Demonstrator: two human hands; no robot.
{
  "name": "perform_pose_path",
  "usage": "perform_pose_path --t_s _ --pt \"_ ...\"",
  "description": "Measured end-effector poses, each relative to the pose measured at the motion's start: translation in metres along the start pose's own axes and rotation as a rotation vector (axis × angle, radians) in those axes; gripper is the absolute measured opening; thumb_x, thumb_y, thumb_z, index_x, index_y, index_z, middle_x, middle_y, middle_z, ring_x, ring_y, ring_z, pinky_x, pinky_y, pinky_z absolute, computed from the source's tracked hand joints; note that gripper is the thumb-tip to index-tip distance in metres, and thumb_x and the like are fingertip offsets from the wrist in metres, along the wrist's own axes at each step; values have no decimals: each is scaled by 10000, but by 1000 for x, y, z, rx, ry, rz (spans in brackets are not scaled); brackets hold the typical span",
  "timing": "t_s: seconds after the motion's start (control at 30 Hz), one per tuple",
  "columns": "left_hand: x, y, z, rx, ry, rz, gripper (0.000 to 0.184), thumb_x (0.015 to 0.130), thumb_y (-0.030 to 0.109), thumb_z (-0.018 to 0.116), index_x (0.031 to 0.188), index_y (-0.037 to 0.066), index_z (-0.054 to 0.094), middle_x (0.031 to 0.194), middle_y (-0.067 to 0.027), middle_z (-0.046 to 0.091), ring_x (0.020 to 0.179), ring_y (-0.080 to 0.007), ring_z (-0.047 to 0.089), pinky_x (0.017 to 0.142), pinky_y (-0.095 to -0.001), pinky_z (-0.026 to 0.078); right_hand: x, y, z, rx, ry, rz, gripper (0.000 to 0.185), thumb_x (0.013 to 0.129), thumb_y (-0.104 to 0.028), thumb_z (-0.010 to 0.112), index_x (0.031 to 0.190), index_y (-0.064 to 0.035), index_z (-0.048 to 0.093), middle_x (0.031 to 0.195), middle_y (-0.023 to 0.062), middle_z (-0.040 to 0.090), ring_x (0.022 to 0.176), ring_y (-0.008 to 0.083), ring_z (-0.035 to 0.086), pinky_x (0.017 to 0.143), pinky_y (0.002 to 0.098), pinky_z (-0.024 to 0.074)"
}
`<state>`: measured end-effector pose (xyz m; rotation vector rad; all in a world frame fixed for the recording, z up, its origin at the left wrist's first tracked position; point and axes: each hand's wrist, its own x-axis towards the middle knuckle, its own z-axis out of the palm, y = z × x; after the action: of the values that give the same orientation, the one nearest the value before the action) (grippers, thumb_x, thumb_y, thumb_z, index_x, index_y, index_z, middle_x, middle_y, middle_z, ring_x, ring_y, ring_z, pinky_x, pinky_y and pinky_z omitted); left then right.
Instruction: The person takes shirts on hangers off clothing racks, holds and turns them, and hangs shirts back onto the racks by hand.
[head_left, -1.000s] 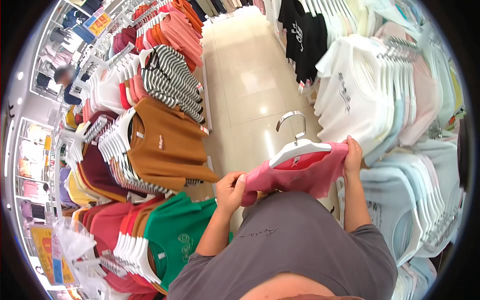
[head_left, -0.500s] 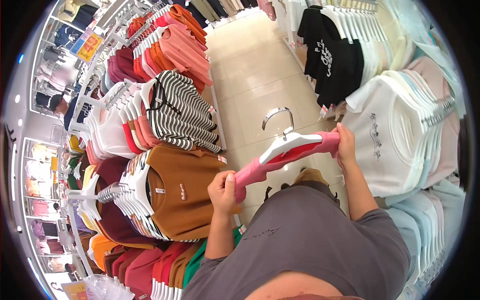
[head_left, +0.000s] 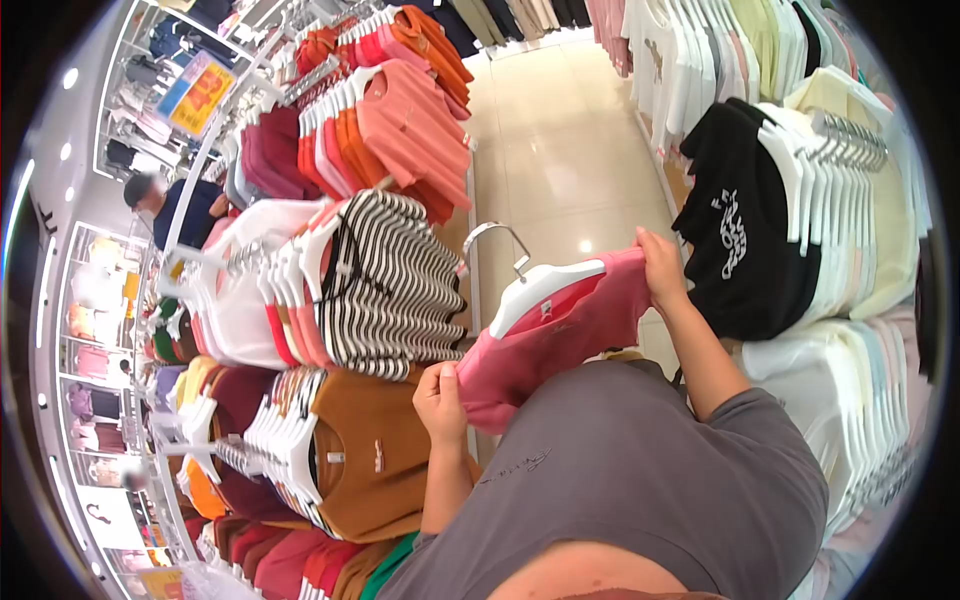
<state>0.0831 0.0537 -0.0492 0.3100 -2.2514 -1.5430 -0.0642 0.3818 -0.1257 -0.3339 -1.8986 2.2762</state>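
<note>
A pink shirt (head_left: 560, 345) hangs on a white hanger (head_left: 545, 290) with a metal hook, held out in front of my body. My left hand (head_left: 440, 400) pinches the shirt at its left shoulder, thumb on top. At the opposite shoulder, my right hand (head_left: 660, 268) grips the fabric with its fingers closed. The shirt's front faces up toward me, its neckline and a small label showing. Its lower part is hidden behind my grey top (head_left: 650, 470).
Racks of hung clothes line both sides: a striped top (head_left: 385, 285) and a brown sweater (head_left: 375, 450) on the left, a black shirt (head_left: 735, 230) on the right. A tiled aisle (head_left: 550, 140) runs between. Another person (head_left: 175, 210) stands at far left.
The shirt has turned from nearly edge-on to showing its front, both hands still on its shoulders. My view has shifted, and the racks sit differently in it.
</note>
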Motion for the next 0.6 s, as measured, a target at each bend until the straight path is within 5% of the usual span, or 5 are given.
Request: perform_pose_path --t_s 0.27,0.6 --pt "85 27 101 16 -83 49 207 951 138 553 905 -33 661 810 -35 635 734 -87 536 687 -236 442 124 -11 -29 9 100 -12 351 958 -286 526 733 -23 583 673 -2 518 637 92 454 599 271 373" --pt "178 16 180 72 -280 33 221 943 179 592 919 -29 660 789 -41 646 727 -90 567 676 -250 469 173 22 -73 62 265 87 350 970 -264 511 712 -34 567 671 6 530 610 97 472 571 270 386"
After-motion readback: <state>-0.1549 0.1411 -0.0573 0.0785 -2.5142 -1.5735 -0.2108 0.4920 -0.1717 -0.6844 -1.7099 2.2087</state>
